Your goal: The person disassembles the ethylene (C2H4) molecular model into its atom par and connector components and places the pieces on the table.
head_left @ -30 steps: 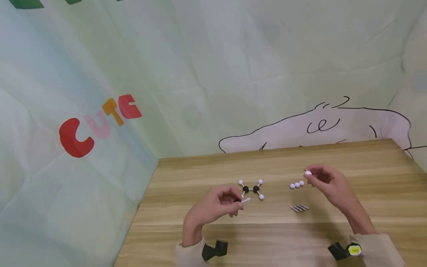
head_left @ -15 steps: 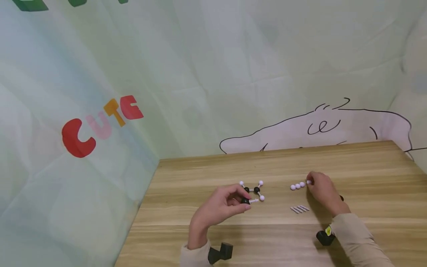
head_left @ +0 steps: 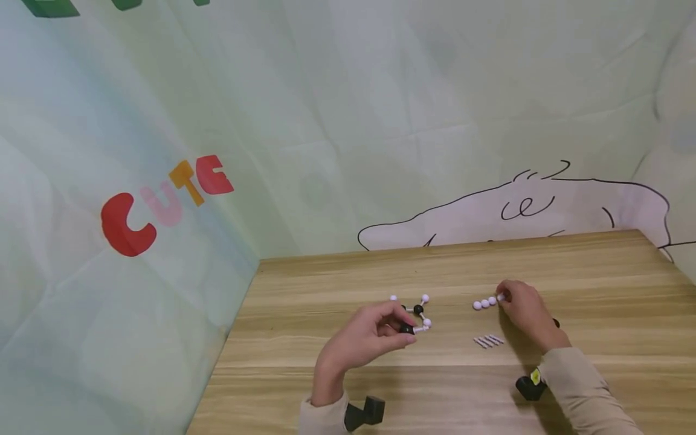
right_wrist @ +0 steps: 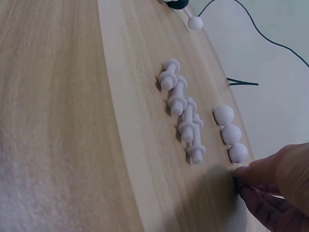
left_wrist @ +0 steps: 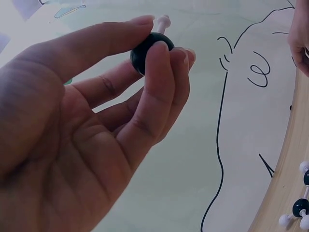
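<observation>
My left hand (head_left: 367, 335) pinches a black ball (left_wrist: 152, 48) between thumb and fingertips. A white connector peg (left_wrist: 164, 23) sticks out of that ball, which is held above the table. To the right, my right hand (head_left: 526, 311) is down at the tabletop, fingertips around a white ball (head_left: 501, 297) at the end of a short row of white balls (head_left: 484, 304). The right wrist view shows the fingertips beside the row (right_wrist: 231, 134), and the pinched ball is hidden there. Behind the left hand lies a molecule model (head_left: 418, 309) of black and white balls, partly covered by the fingers.
Several loose white connector pegs (head_left: 488, 341) lie side by side in front of the ball row. The wooden table (head_left: 304, 290) meets a printed cloth backdrop (head_left: 304, 181) at its back and left edges.
My right hand has come down with its white ball from above the table to the end of the row. The left hand, still gripping the black ball, has drifted slightly right.
</observation>
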`<state>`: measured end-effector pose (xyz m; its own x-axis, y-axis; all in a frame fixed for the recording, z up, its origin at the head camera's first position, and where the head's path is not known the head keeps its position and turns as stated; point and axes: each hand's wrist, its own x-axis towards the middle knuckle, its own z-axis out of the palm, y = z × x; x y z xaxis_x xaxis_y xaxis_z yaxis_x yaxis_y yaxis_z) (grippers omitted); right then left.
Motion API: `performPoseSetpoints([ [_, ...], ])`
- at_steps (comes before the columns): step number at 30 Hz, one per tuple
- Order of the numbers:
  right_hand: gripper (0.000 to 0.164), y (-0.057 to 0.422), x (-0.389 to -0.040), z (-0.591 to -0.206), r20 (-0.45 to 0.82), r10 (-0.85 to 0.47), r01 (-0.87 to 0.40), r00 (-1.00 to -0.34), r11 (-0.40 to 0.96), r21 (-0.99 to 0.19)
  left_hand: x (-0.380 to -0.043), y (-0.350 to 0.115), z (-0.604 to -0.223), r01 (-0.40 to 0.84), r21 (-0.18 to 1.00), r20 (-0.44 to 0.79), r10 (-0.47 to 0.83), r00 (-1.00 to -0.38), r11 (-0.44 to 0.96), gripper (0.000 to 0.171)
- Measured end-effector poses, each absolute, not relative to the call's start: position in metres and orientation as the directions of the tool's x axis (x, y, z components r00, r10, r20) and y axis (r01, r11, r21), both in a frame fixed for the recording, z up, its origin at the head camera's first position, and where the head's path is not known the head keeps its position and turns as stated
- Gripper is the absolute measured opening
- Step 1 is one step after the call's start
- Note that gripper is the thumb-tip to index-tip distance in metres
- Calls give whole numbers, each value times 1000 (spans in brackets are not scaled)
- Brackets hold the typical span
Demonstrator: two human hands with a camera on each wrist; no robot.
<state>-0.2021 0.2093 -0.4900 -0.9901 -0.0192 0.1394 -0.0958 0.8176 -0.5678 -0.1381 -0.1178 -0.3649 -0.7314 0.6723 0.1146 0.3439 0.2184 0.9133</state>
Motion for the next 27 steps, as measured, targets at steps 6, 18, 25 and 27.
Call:
performPoseSetpoints([
  [6,17,213,-201,-492,143,-34,-112,-989,803,-585,-138,-114,-365,336,909,88,671,-736,248,20],
  [18,23,173,-158,-416,171,-176,-244,-969,614,-751,-136,-105,-365,363,898,127,645,-754,247,25],
  [25,10,136,-122,-381,211,-471,-377,-857,292,-879,-135,-96,-362,377,890,130,649,-749,257,25],
  [27,7,133,-117,-380,233,-473,-378,-850,238,-895,-135,-95,-363,387,886,138,650,-747,257,23],
])
